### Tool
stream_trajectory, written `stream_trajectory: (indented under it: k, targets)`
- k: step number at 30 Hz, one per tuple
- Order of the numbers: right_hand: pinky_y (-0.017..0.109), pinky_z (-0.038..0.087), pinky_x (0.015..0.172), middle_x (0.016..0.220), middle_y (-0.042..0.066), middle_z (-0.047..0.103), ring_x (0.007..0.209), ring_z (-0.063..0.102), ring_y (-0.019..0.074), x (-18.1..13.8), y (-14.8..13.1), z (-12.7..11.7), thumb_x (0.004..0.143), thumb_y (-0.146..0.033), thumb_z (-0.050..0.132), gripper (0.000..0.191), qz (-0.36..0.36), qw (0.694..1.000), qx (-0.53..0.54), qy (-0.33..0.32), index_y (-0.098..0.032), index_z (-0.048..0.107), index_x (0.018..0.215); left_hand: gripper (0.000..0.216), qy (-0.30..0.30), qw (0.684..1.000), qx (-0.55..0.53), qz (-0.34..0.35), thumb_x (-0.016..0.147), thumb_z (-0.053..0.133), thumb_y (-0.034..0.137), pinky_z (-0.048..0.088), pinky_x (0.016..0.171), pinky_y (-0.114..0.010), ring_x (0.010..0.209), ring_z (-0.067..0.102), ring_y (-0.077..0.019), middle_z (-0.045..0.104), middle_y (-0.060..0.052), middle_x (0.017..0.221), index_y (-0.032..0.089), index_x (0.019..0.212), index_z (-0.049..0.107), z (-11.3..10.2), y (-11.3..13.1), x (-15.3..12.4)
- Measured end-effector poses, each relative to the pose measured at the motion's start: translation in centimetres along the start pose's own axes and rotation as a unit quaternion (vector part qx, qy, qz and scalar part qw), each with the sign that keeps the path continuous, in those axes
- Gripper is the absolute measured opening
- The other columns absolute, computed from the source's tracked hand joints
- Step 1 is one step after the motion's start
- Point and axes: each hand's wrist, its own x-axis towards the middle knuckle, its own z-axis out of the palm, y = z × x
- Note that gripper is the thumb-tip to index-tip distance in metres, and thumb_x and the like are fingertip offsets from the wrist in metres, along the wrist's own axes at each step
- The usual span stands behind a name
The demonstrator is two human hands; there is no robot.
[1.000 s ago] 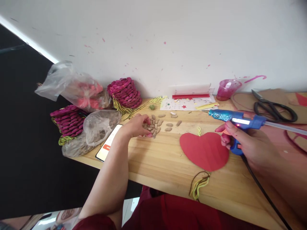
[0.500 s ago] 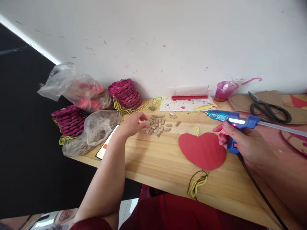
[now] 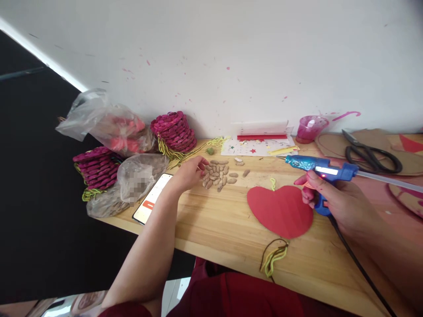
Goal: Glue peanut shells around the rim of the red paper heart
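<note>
My left hand (image 3: 189,173) reaches across the wooden table (image 3: 218,220) to the left edge of a small pile of peanuts in the shell (image 3: 218,174). Its thumb and fingers are pinched together there, and what they grip is hidden. My right hand (image 3: 337,200) is wrapped round the handle of a blue hot glue gun (image 3: 317,164), whose red light is on and whose nozzle points left. The gun hovers just above the right lobe of a red paper heart (image 3: 280,211) lying flat on the table.
A phone (image 3: 151,199) and plastic bags (image 3: 139,176) lie left of my arm, beside stacks of pink woven pieces (image 3: 173,130). Black scissors (image 3: 373,154), cardboard, a pink cup (image 3: 309,127) and star-printed paper (image 3: 257,147) sit at the back. Yarn strands (image 3: 273,257) hang near the front edge. The gun's cord (image 3: 358,264) trails right.
My left hand lifted off the peanut pile, drew back to the left, then returned its fingertips to the pile's edge. The glue gun and the heart stayed almost still.
</note>
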Motion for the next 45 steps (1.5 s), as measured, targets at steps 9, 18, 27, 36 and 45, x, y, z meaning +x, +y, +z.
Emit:
stream_trajectory:
  k: [9, 18, 27, 36, 45]
  targets:
    - [0.020, 0.043, 0.048, 0.059, 0.000, 0.058, 0.054, 0.053, 0.0113, -0.1, -0.3, 0.3, 0.073, -0.061, 0.079, 0.043, -0.008, 1.000, -0.001, 0.010, -0.019, 0.071, 0.078, 0.050, -0.069, 0.995, -0.047, 0.060, 0.072, 0.069, 0.023, 0.053, 0.085, -0.037, 0.095, 0.064, -0.0211, 0.066, -0.008, 0.120, 0.020, 0.122, 0.063, -1.3, -1.0, -1.0]
    - [0.021, 0.041, 0.049, 0.059, 0.000, 0.059, 0.053, 0.054, 0.0117, -0.5, -0.8, 0.5, 0.071, -0.062, 0.079, 0.045, -0.011, 1.000, -0.016, 0.011, -0.018, 0.071, 0.076, 0.047, -0.080, 0.996, -0.007, 0.041, 0.069, 0.074, 0.025, 0.051, 0.076, -0.032, 0.083, 0.064, -0.0183, 0.068, -0.004, 0.102, 0.021, 0.115, 0.067, -1.0, 0.3, -1.6]
    - [0.020, 0.042, 0.049, 0.059, 0.000, 0.058, 0.054, 0.054, 0.0110, -0.3, -0.5, 0.4, 0.071, -0.062, 0.080, 0.045, -0.002, 1.000, -0.005, 0.013, -0.018, 0.072, 0.078, 0.041, -0.058, 0.997, 0.001, 0.046, 0.072, 0.073, 0.025, 0.049, 0.076, -0.031, 0.083, 0.063, -0.0183, 0.067, -0.003, 0.095, 0.020, 0.112, 0.069, -1.3, 0.5, -1.8]
    - [0.023, 0.041, 0.049, 0.057, 0.000, 0.059, 0.052, 0.054, 0.0126, -0.3, -0.7, 0.5, 0.070, -0.063, 0.080, 0.046, -0.010, 1.000, -0.015, 0.013, -0.019, 0.072, 0.076, 0.034, -0.037, 0.998, -0.016, 0.051, 0.072, 0.073, 0.027, 0.049, 0.075, -0.031, 0.080, 0.062, -0.0177, 0.067, -0.002, 0.090, 0.020, 0.105, 0.071, -0.8, 0.4, -1.5]
    - [0.022, 0.041, 0.049, 0.057, 0.000, 0.058, 0.052, 0.055, 0.0119, -0.4, -0.9, 0.4, 0.069, -0.063, 0.081, 0.045, -0.004, 1.000, -0.013, 0.013, -0.019, 0.072, 0.076, 0.018, -0.064, 0.997, -0.004, 0.033, 0.071, 0.072, 0.020, 0.047, 0.070, -0.029, 0.073, 0.063, -0.0166, 0.071, -0.001, 0.091, 0.021, 0.088, 0.067, -0.7, 1.4, -2.3]
